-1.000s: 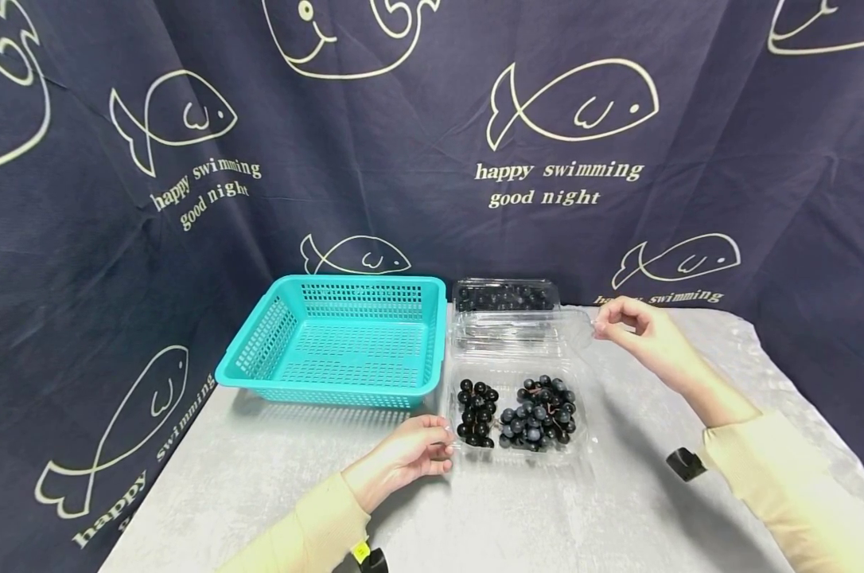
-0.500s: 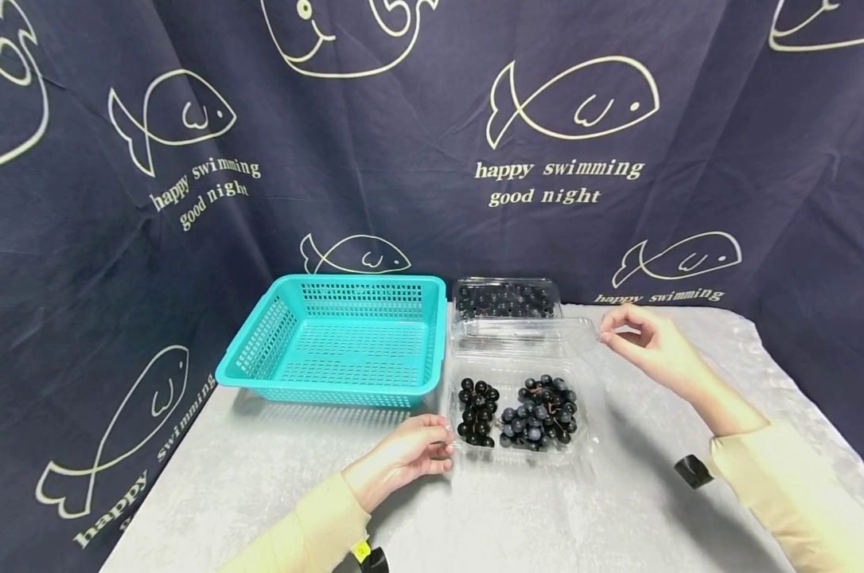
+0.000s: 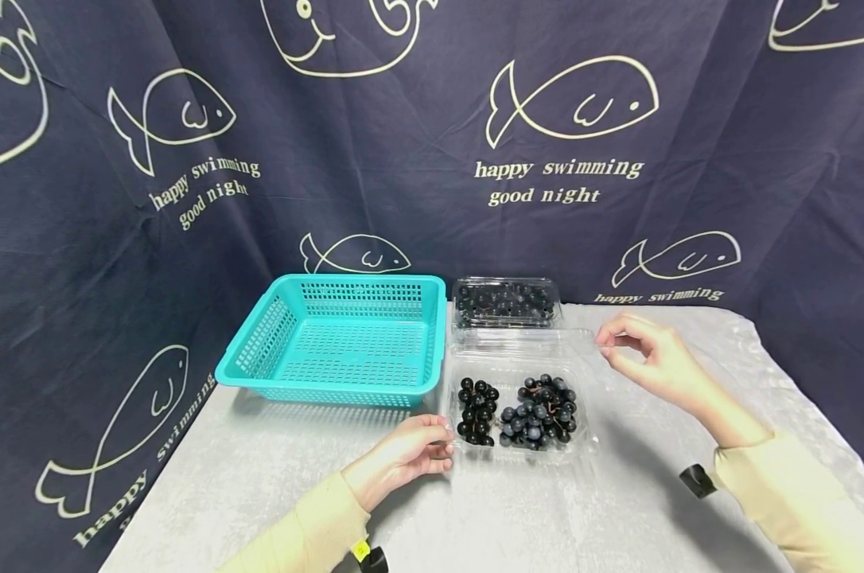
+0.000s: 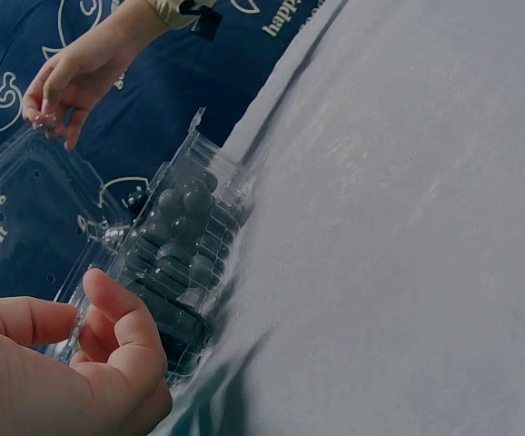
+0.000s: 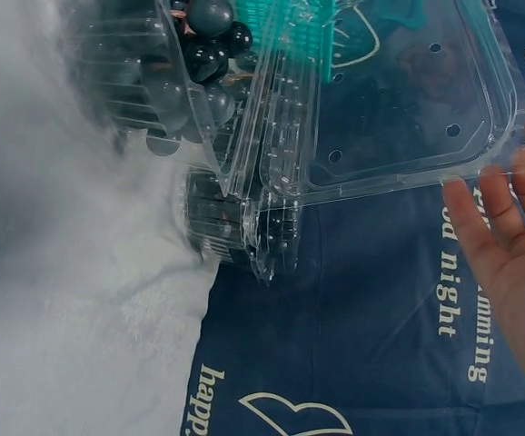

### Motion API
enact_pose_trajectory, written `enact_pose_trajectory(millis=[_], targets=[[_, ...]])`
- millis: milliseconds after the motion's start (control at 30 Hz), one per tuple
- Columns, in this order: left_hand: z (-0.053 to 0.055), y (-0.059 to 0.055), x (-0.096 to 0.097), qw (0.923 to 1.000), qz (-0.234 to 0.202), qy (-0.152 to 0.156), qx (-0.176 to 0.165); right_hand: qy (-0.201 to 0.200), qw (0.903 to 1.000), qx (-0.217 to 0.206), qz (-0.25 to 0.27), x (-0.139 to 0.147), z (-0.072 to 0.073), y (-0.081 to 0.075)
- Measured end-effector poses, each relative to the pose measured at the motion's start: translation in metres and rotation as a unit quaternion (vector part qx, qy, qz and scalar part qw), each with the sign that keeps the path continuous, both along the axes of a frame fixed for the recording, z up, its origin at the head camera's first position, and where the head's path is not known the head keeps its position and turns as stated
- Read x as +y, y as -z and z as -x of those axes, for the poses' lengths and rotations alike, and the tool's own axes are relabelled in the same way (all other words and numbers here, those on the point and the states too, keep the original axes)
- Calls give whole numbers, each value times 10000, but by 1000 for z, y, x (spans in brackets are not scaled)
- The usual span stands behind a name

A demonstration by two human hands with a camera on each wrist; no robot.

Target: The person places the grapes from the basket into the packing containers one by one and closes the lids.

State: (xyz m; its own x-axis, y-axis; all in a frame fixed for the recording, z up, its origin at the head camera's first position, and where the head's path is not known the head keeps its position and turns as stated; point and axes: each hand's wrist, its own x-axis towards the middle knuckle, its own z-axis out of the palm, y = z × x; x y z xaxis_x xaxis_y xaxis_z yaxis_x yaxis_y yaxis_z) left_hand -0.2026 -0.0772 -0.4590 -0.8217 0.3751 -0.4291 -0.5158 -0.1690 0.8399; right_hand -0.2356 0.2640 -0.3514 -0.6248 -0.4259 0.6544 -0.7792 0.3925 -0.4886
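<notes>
Dark blue curtain (image 3: 375, 143) with white fish all round the back, grey cloth on the table (image 3: 274, 493). Centre stage, a clear clamshell box (image 3: 521, 458) lies open on the cloth, two bunches of dark grapes (image 3: 518, 414) in its tray. The left hand (image 3: 403, 455) is at the tray's near left corner, fingers (image 4: 122, 313) curled in and pinching the plastic rim. Over at the far right, the right hand (image 3: 647, 350) has the lid (image 3: 518, 342) by its corner, thumb and fingertips (image 5: 499, 213) narrowly closed on the edge; in the right wrist view the lid is raised off the table, hinged back from the tray. Just behind the lid, touching or nearly so, sits a second box (image 3: 505, 302), closed, full of dark grapes too. Left of both boxes, just beside them, a teal basket (image 3: 260, 350) stands on the cloth, nothing visible inside it. Cream sleeves (image 3: 797, 501) on both arms, a small black clip (image 3: 697, 481) at the right wrist.
</notes>
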Motion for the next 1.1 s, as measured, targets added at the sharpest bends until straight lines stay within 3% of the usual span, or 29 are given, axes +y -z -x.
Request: enact_pose_trajectory(millis=[167,267,400,1100], targets=[[0,0,0,10000,-1,22,17,47,9981,599,-156,-11,-11,-11],[0,-1,-1,10000,-6,32,31,92,9937,1075,-301,-9,-7,-5],[0,-1,-1,10000,-7,50,38,112,9890,1389,-488,-2,2,8],[0,0,-1,10000,-10,73,55,-446,9755,1855,-1094,-4,-10,21]])
